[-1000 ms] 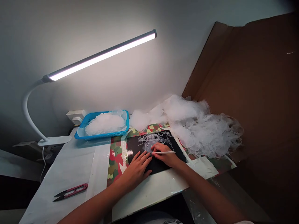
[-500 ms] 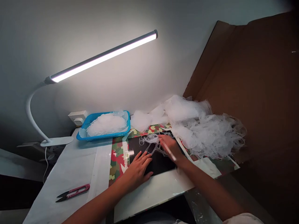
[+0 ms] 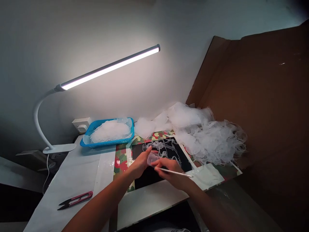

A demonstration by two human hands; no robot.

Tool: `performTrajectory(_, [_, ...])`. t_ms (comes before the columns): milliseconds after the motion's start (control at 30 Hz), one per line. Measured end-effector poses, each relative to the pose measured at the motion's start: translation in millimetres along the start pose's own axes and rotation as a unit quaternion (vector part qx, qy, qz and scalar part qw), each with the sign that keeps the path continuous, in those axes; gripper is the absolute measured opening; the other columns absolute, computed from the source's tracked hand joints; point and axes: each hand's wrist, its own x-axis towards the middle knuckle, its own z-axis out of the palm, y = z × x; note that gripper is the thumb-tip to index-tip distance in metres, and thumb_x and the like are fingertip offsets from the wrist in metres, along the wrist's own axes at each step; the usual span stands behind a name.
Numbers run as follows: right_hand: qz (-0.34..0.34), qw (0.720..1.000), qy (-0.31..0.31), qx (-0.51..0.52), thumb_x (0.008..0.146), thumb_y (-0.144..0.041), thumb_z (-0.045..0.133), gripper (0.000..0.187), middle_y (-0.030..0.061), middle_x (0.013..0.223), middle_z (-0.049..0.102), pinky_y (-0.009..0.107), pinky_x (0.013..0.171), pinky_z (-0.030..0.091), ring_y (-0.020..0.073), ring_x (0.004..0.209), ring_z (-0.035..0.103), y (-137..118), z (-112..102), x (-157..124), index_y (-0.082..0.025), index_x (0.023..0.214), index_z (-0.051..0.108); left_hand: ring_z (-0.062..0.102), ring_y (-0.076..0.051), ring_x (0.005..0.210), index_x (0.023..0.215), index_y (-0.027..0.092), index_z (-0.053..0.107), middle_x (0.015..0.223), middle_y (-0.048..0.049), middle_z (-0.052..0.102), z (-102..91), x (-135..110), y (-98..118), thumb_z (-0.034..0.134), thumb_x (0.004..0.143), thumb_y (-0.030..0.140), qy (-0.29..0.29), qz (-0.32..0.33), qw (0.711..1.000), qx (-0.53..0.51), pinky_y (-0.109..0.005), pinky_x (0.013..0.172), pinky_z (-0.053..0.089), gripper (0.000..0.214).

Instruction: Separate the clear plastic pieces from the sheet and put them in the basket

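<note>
My left hand (image 3: 140, 163) pinches a small, sheer white fabric piece (image 3: 152, 158) above a black mat (image 3: 147, 178). Close on its right, my right hand (image 3: 173, 170) is closed around a thin white stick (image 3: 180, 173), which points back toward the wrist. The right fingertips are at the edge of the piece; whether they grip it too I cannot tell. Behind both hands, a sheer white cut-out sheet (image 3: 166, 145) with looping, stringy outlines lies spread on the mat.
A blue basket (image 3: 109, 142) holds a heap of white sheer pieces. More white sheer material (image 3: 214, 141) is piled at the right, beside a cardboard panel (image 3: 253, 83). Pink-handled thread snips (image 3: 76, 199) lie on the left. A clip-on lamp (image 3: 111, 67) shines overhead.
My left hand has lifted off the mat and now holds a fabric piece. My right hand has come back toward me from the cut-out sheet, still with the stick.
</note>
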Motion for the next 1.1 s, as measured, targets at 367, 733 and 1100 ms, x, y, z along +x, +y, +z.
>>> performTrajectory(367, [0.152, 0.965, -0.035, 0.211, 0.076, -0.044, 0.069, 0.029, 0.0076, 0.107, 0.070, 0.034, 0.078, 0.048, 0.0220, 0.092, 0.064, 6.7, -15.7, 36.8, -0.019, 0.068, 0.057, 0.045, -0.010, 0.058, 0.080, 0.008, 0.068, 0.067, -0.0034, 0.055, -9.2, -8.1, -8.1, 0.074, 0.073, 0.053, -0.088, 0.035, 0.990, 0.107, -0.024, 0.056, 0.035, 0.045])
performTrajectory(733, [0.070, 0.970, 0.199, 0.122, 0.085, -0.039, 0.062, 0.022, 0.0029, 0.091, 0.073, 0.031, 0.077, 0.051, 0.0178, 0.083, 0.065, 33.6, 2.9, 36.3, -0.020, 0.075, 0.062, 0.064, -0.016, 0.071, 0.104, 0.009, 0.071, 0.085, -0.0111, 0.070, -12.1, -13.3, 0.6, 0.080, 0.069, 0.049, -0.016, -0.020, 0.999, -0.029, -0.030, 0.068, 0.049, 0.054])
performTrajectory(1100, [0.049, 0.795, 0.503, 0.336, 0.065, -0.027, 0.079, 0.032, 0.0023, 0.082, 0.072, 0.028, 0.072, 0.061, 0.0154, 0.076, 0.072, 72.7, -100.0, 0.0, -0.020, 0.074, 0.049, 0.066, -0.025, 0.106, 0.114, 0.013, 0.066, 0.120, -0.0162, 0.067, -24.1, -17.3, 15.2, 0.068, 0.086, 0.035, 0.000, 0.028, 0.986, -0.164, -0.038, 0.091, 0.053, 0.036])
